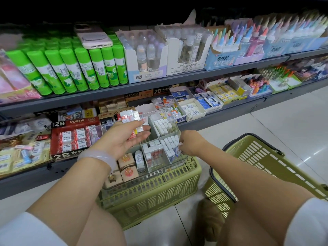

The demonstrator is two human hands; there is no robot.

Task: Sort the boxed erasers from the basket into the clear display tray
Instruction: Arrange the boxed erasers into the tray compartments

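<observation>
A clear display tray [156, 172] with dividers sits on top of a green crate [150, 197]. Its compartments hold rows of upright boxed erasers [163, 127] and, at the near left, some tan boxes with orange tops [126, 161]. My left hand [124, 139] is palm up over the tray's left side, holding a small stack of boxed erasers [130, 117] between thumb and fingers. My right hand [189, 143] is at the tray's right edge and pinches one boxed eraser [178, 150] over the near right compartment.
A green basket [257, 157] with a dark handle stands on the tiled floor to the right, its inside hidden. Behind the tray, shelves carry red 2B eraser boxes [74, 137], green glue sticks [71, 68] and a phone [92, 37]. My knees fill the foreground.
</observation>
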